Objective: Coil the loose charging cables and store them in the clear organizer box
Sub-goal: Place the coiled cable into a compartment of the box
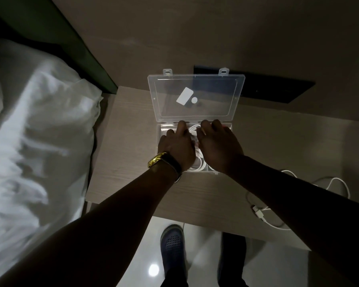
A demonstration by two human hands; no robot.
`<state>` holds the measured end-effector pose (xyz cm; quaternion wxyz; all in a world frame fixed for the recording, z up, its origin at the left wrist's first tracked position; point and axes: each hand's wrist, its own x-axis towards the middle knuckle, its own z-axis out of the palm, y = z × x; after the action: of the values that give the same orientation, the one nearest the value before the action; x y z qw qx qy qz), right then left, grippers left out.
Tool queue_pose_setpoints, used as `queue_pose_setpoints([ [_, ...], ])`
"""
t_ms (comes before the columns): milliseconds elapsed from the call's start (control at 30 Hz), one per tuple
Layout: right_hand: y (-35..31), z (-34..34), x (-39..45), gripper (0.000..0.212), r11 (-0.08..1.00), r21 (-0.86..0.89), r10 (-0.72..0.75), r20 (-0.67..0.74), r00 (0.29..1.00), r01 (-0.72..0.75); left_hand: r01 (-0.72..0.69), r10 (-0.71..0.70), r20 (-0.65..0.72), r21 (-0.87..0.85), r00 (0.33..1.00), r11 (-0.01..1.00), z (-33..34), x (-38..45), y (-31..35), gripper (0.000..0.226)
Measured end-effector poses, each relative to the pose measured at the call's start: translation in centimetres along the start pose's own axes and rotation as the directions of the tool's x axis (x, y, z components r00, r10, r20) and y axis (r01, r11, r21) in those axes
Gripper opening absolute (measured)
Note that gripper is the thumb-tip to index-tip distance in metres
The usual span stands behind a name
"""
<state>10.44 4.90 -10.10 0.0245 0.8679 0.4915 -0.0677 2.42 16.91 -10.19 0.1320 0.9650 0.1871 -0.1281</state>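
Note:
The clear organizer box [164, 129] lies on the wooden bedside table [129, 141] with its lid [195, 96] raised against the wall. Both hands are inside the box. My left hand [177, 148], with a gold watch on its wrist, and my right hand [218, 143] press down on a coiled white cable [195, 129] in the middle of the box. Another white coil [198, 164] shows below the left hand at the box's near edge. A loose white charging cable [259, 212] with its connector lies on the table at the right, partly under my right forearm.
A bed with white bedding [35, 131] fills the left side, close against the table. A dark panel [278, 90] is set in the wall behind the box. My feet in dark shoes [172, 249] stand on the glossy floor below the table's front edge.

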Motion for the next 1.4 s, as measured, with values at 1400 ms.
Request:
queue_pose_setpoints([
  [1400,6.8,-1.5,-14.7,0.020,0.633,0.599,0.616,-0.005,0.788,-0.491,-0.232,0.072,-0.389,-0.382,0.919,0.895,-0.4,-5.8,5.7,0.042],
])
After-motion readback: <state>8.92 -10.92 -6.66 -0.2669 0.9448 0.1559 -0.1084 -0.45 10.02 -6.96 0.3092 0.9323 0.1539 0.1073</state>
